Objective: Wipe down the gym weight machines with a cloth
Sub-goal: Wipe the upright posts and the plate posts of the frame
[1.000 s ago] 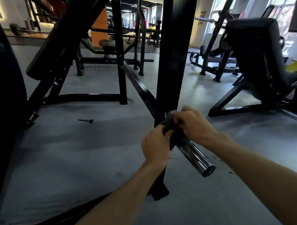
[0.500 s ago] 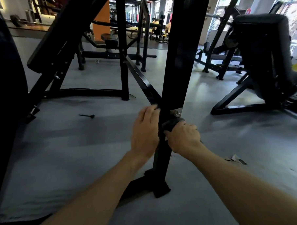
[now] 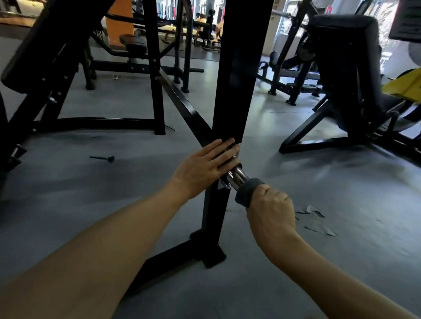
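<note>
We are working at centre frame on one black upright post [image 3: 229, 105] of the weight machine. The left hand [image 3: 202, 168] is lying flat against the post with fingers straight, bracing it. The right hand [image 3: 270, 209] is clamped around the grey cloth [image 3: 248, 190], which is wrapped round the chrome peg [image 3: 236, 176] sticking out of the post toward the lower right of the frame.

Risks, as we are judging them: the cloth could be bunching and skidding off the smooth chrome if the grip is loosening, leaving the far end of the peg unwiped (that end is hidden under the hand, so we cannot tell its condition). The left fingertips [image 3: 228, 143] are sitting just beside the bracket bolts where the peg is meeting the post; a hard stroke inward could be driving the right knuckles into them.

Count: one cloth, one chrome peg, two hands, one loose pin [image 3: 103, 158] lying on the grey floor [image 3: 90, 196] at middle left, and some scraps of litter [image 3: 313, 215] on the floor right of the right hand (number unclear).
</note>
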`<state>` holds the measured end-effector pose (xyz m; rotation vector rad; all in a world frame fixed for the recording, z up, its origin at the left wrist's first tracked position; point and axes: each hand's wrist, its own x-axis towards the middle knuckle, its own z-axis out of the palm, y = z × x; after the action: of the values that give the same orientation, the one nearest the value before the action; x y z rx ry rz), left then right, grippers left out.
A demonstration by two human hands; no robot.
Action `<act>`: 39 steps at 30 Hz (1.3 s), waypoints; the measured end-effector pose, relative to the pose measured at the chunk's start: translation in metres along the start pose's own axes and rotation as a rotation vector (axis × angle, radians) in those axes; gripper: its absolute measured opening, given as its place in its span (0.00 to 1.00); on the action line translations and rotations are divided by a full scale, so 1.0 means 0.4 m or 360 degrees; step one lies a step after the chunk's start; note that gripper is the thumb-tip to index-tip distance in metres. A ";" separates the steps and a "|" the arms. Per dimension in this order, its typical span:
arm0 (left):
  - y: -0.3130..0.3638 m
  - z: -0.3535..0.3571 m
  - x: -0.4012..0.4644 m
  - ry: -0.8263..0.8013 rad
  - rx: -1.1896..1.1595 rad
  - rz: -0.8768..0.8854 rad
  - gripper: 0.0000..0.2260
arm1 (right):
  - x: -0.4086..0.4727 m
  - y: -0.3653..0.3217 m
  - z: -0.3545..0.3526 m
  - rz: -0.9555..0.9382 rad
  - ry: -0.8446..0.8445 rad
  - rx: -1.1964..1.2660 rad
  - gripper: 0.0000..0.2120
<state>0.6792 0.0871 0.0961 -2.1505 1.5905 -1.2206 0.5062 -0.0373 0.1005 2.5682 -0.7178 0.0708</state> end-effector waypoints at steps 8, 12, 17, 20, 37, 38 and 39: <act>-0.004 0.003 0.004 0.0048 -0.0026 0.0004 0.27 | 0.163 -0.101 -0.046 -0.0093 -0.0026 0.0117 0.20; 0.003 -0.004 0.005 0.0103 -0.0037 -0.0003 0.26 | 0.157 -0.123 -0.058 -0.0105 -0.0019 -0.0023 0.19; 0.012 -0.002 0.003 0.0129 0.0020 -0.0033 0.26 | 0.042 -0.044 -0.030 -0.0041 0.0046 -0.0044 0.18; 0.019 -0.004 0.002 0.0136 0.0029 -0.0064 0.24 | -0.046 0.013 -0.010 -0.0029 -0.0018 -0.0114 0.18; 0.054 -0.008 0.006 0.0125 -0.0251 -0.0249 0.25 | 0.095 -0.122 -0.031 0.0077 0.0056 -0.0106 0.15; 0.058 -0.011 0.005 0.0110 -0.0263 -0.0253 0.26 | 0.084 -0.114 -0.019 0.0080 0.0057 -0.0145 0.16; 0.063 -0.013 0.004 0.0091 -0.0272 -0.0256 0.27 | 0.069 -0.105 -0.011 0.0086 0.0063 -0.0187 0.16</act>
<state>0.6578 0.0771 0.0855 -2.4114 1.6259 -1.2428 0.5512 -0.0169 0.0915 2.4296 -0.7538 0.0942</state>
